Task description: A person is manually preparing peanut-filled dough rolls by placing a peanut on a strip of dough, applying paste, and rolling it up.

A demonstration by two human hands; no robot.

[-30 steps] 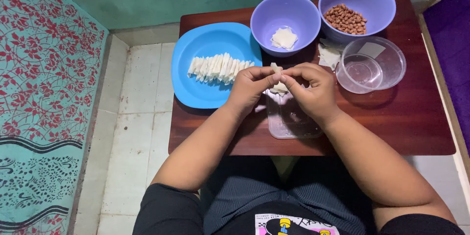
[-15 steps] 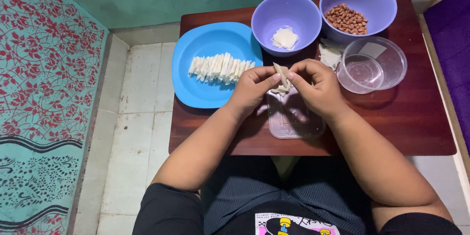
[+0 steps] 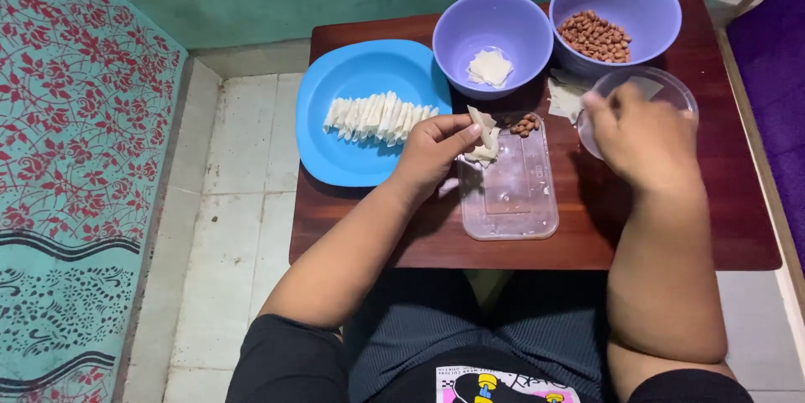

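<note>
Left hand [image 3: 436, 147] is up over the near edge of the blue plate [image 3: 352, 160], forearm running diagonally in from the lap, thumb and fingers pinched on a pale wrapper roll [image 3: 482, 133]. That roll is thin, flat-sided, off-white, looks like soft dough sheet folded over; its long axis stands roughly upright in the frame, tipped a little toward the far right, top end pointing at the bowls. It hangs right above the far left corner of the clear plastic lid [image 3: 510, 185], a shallow rectangular tray, glossy and see-through, with a few peanuts [image 3: 524, 124] lying at its far edge.

Right hand [image 3: 637, 139] is out over the small clear round bowl [image 3: 650, 93], back of the hand to us, fingers curled down; whether they pinch anything I can't tell.

On the plate, a neat row of finished rolls [image 3: 377, 116], slim white sticks laid side by side. Behind, two smooth purple plastic bowls: the nearer one [image 3: 493, 38] holds a stack of square wrappers, the far one [image 3: 619, 5] a heap of brown peanuts. All on a dark red wooden table [image 3: 671, 227], polished grain.
</note>
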